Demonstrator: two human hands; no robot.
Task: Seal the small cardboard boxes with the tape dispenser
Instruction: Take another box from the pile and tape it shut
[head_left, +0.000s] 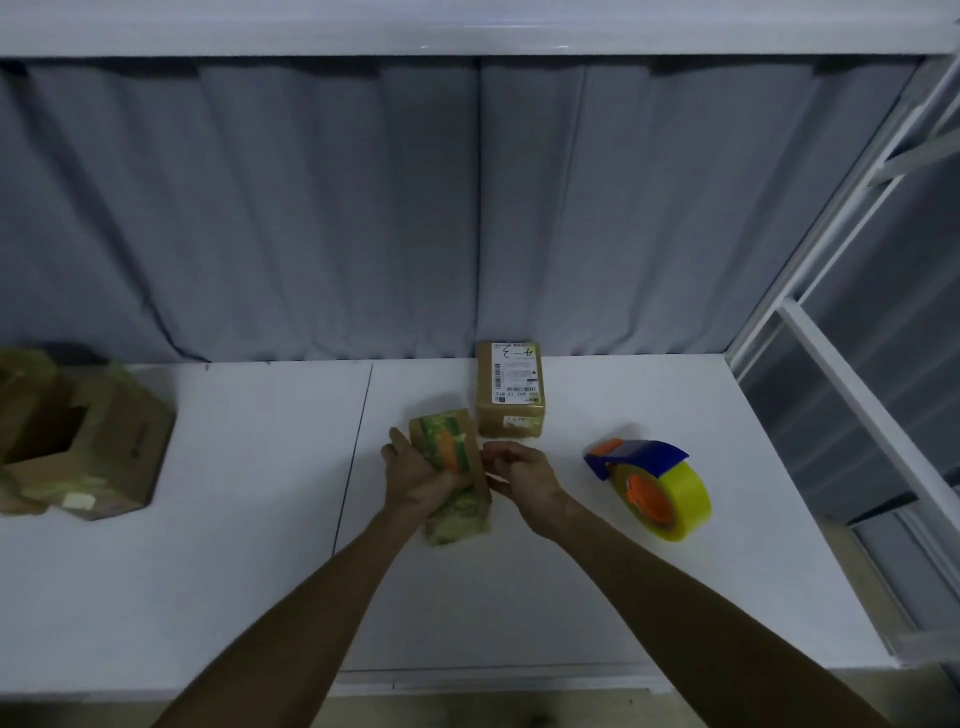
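our left hand (415, 470) wraps the small box (475, 460) at the middle of the table (519, 597) while our right hand (519, 467) pinches its right edge — it looks light, stiff-walled yet crushable, slick where old tape (447, 447) covers it; we judge the bare cardboard edges the surer hold; the tape dispenser (652, 486) lies apart to the right.

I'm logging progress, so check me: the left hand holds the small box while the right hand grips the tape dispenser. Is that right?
Not quite. In the head view the tape dispenser lies on the table, apart from the right hand, which pinches the small box at its edge. The left hand does hold the small box.
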